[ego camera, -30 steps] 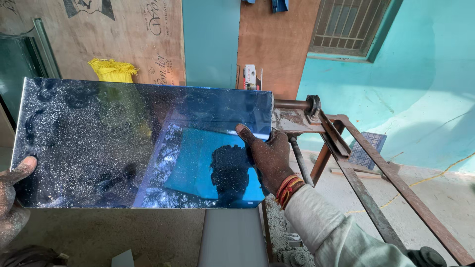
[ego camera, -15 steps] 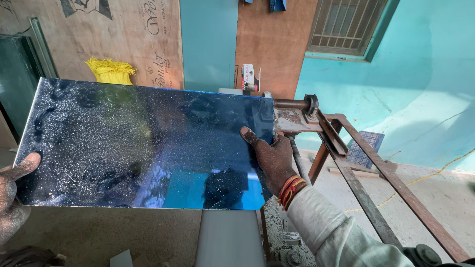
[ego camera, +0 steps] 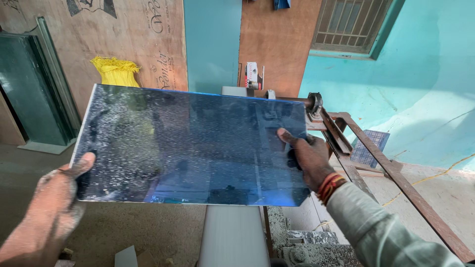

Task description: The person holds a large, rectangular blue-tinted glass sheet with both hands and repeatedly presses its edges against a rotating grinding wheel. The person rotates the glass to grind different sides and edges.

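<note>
A: You have the blue-tinted glass sheet (ego camera: 193,146) up across the centre of the frame, held by its two short edges. A second ago a bright blue patch showed through its lower right quarter; half a second ago that patch had slid to the bottom edge; now it is gone, and the pane reads dark blue nearly all over.

B: So the tilt changed?

A: That is my reading (the reflection shifts, the pane hardly travels). You appear to be turning it to a new angle, not setting it down. No edge rests on anything I can see.

B: Grip?

A: Your left hand (ego camera: 52,210), lower left, is dusted white, thumb pressed on the near face at the left edge; the fingers behind are hidden, but it is pinching the sheet. Your right hand (ego camera: 307,157), right of centre, is clamped on the right edge, thumb laid flat on the face, fingers wrapped behind.

B: Surroundings?

A: A rusty metal frame (ego camera: 376,158) runs from centre right down to the lower right corner, just beyond your right hand. A yellow bundle (ego camera: 116,71) sits upper left against plywood boards (ego camera: 123,34), with leaning green glass panes (ego camera: 29,89) at far left. A pale grey strip (ego camera: 232,237) lies below the sheet.
</note>
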